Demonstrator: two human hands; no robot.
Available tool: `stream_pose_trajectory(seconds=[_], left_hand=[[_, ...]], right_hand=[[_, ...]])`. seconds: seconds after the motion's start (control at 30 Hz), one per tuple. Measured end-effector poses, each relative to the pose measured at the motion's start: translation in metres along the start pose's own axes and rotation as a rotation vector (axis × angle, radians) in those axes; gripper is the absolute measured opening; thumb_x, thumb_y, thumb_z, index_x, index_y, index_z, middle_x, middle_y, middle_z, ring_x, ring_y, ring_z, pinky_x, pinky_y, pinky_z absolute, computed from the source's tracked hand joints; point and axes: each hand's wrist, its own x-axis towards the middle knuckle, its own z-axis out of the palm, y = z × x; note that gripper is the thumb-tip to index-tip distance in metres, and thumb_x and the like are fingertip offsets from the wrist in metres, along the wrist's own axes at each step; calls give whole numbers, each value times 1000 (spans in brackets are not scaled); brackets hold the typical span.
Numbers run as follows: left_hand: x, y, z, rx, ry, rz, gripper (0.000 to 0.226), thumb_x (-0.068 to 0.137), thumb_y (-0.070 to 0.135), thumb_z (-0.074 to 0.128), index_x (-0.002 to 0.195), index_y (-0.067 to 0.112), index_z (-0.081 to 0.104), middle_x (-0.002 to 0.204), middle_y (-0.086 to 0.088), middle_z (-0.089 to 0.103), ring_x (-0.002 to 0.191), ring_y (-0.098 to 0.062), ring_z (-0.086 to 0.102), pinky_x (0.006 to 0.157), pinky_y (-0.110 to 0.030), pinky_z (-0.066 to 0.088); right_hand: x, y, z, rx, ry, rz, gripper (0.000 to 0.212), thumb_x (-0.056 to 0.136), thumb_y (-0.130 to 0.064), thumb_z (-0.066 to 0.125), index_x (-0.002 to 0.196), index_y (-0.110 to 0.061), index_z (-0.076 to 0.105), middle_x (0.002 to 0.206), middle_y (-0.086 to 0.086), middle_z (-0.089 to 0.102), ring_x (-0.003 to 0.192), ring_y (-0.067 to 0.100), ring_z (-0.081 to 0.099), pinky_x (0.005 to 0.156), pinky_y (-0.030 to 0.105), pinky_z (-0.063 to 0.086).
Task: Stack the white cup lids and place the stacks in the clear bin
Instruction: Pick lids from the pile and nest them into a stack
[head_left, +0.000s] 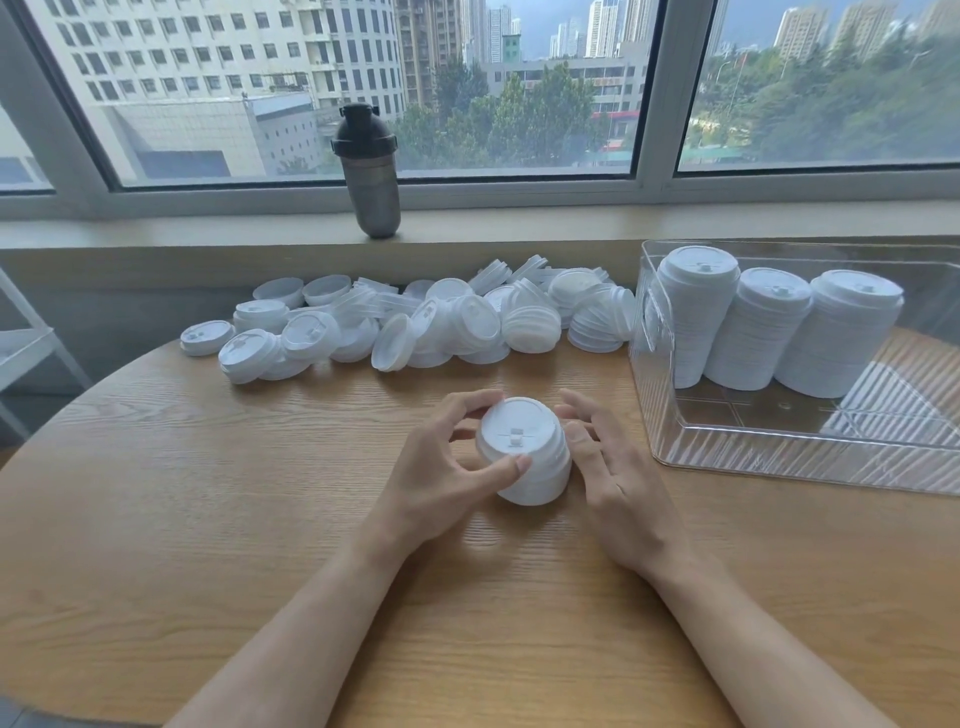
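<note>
A short stack of white lids (524, 452) stands on the wooden worktop (208, 493), near the middle and a little towards the person. The left hand (447, 467) grasps it from the left: the thumb lies curled across the near edge of the top lid, and the other fingers curl round the far side. The right hand (618, 478) is released, its fingers relaxed and slightly spread just beside the right side of the stack; its thumb seems to touch the stack's side, though whether it presses cannot be told. Both bare forearms reach in from the near edge. Farther back, along the far edge of the worktop below the window sill (571, 221), a loose pile of lids (415, 322) lies spread from left to right, some flat, some tilted on edge, some already nested in small clumps. At the right stands the clear bin (779, 457), its ribbed near wall facing the person. Inside it, against the far left part, three tall stacks of lids (753, 332) stand side by side, leaning slightly and touching one another. A dark shaker bottle (371, 171) with a black cap stands upright on the window sill, beyond the pile and well apart from the hands.
</note>
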Motion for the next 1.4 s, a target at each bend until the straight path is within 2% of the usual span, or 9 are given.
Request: stream_pose_trajectory(seconds=[0.17,0.43,0.5,0.67,0.8,0.9,1.07,1.17,1.4], left_hand=[[-1,1,3,83,-53,33,60,78,39,89,132,31,63,125,22,65,123,-3,60,103,-37,51],[-1,0,3,101,-105,-2,58,79,41,88,131,41,61,125,26,63,121,0,59,103,-29,49],[-1,1,3,108,-111,4,60,80,42,87,133,36,62,127,23,63,123,0,58,103,-25,48],[-5,3,3,103,-109,2,65,82,41,85,140,27,60,131,20,63,125,0,58,101,-18,47],[-14,10,3,51,-118,-25,65,83,32,77,144,25,57,132,17,65,115,2,63,96,-14,46],[-24,16,5,37,-121,-27,65,82,38,70,145,27,57,129,20,67,112,1,65,98,-19,49],[-31,19,10,50,-86,-39,62,82,52,67,140,30,61,121,19,70,116,3,63,101,-25,51],[-29,20,13,74,-37,-94,56,82,51,70,134,31,64,114,16,71,106,9,64,99,-25,52],[-11,21,41,234,-56,-31,35,95,29,70,130,28,66,115,24,64,109,18,55,90,-4,41]], right_hand=[[-1,-3,0,-29,-6,-43,30,105,-35,50,135,-38,57,119,-16,65,108,3,63,89,17,48],[1,-2,1,-147,7,-69,33,103,-28,56,135,-24,64,131,-18,60,125,-3,52,105,17,41],[0,-3,2,-160,-1,-53,35,104,-29,55,138,-24,62,134,-15,60,126,-4,50,105,13,38],[-7,-9,1,-241,-107,-8,64,93,-56,44,152,-34,39,148,-18,46,135,0,42,112,30,38],[-16,-13,1,-420,-115,-88,90,78,-67,54,157,-38,23,146,-19,43,133,1,40,104,22,35],[-23,-11,4,-481,-99,-128,99,75,-65,70,157,-35,23,143,-19,45,130,1,41,99,15,28],[-37,-11,-8,-347,4,-76,93,72,-65,75,150,-36,33,127,-17,51,118,2,51,99,17,41],[-53,-11,-26,-265,37,-64,92,69,-62,80,147,-40,35,134,-23,50,125,-2,48,104,17,40],[-68,-15,-95,-265,140,-35,99,63,-65,81,147,-39,36,140,-23,48,130,-6,45,107,15,37]])
